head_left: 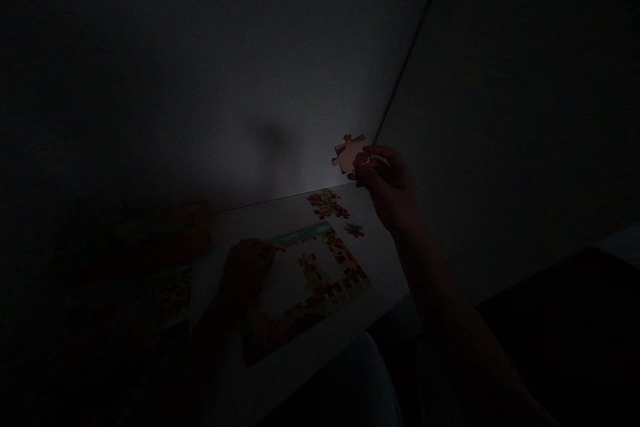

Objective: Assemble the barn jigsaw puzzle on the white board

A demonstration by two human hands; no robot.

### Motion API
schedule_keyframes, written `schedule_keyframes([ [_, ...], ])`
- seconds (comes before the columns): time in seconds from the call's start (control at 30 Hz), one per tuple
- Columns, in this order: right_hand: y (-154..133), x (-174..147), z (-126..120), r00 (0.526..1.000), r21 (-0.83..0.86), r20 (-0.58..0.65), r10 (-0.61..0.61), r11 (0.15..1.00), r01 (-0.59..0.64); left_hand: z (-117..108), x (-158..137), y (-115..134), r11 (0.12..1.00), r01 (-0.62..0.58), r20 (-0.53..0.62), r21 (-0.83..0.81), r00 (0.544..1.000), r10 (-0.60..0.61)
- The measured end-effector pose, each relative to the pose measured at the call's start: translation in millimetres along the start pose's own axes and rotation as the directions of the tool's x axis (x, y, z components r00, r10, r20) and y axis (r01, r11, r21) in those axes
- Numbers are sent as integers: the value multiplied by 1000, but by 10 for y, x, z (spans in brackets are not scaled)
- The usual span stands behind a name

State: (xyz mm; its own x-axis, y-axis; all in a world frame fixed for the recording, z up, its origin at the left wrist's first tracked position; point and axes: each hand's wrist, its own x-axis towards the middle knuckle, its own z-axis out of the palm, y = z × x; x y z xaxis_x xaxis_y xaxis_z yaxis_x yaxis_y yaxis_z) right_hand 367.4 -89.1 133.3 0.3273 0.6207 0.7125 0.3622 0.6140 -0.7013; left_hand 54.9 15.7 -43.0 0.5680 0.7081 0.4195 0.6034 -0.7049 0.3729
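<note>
In dim light my right hand (387,180) is raised over the far right of the white board, thumb and fingers closed on a jigsaw puzzle piece (349,153). The piece's pale reddish face is turned toward me. My left hand (247,270) lies on the board at the left side of a partly assembled jigsaw puzzle (350,265). Its fingers reach toward the puzzle's top edge strip; they look stretched out, though darkness hides detail. The puzzle shows a joined border, with a joined patch (314,272) inside and bare gaps around it.
Several loose pieces (327,203) lie in a cluster beyond the puzzle, with another loose bit (355,230) beside it. A reddish box-like object (185,230) stands at the left, barely visible. A pale wall (310,80) rises behind the white board (390,260). My knee (360,373) is below.
</note>
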Motion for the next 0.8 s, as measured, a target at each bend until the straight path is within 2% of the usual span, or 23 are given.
schedule_keyframes([
  [0.23, -63, -70, 23, 1000, 20, 0, 8, 1000, -8, 30, 9, -5, 1000, 2, 7, 6, 1000, -2],
  [0.4, -30, -174, -59, 1000, -64, 9, 25, 998, -25, -6, -4, 19, 998, 53, -4, 44, 999, -53],
  [0.57, 152, -356, -134, 993, -71, 8, 115, 991, -114, 6, 5, 18, 991, 134, -18, -16, 991, -134],
  [0.8, 363, -761, -53, 966, -41, 93, 241, 970, -238, 53, -14, -8, 993, 111, -63, -49, 992, -114],
])
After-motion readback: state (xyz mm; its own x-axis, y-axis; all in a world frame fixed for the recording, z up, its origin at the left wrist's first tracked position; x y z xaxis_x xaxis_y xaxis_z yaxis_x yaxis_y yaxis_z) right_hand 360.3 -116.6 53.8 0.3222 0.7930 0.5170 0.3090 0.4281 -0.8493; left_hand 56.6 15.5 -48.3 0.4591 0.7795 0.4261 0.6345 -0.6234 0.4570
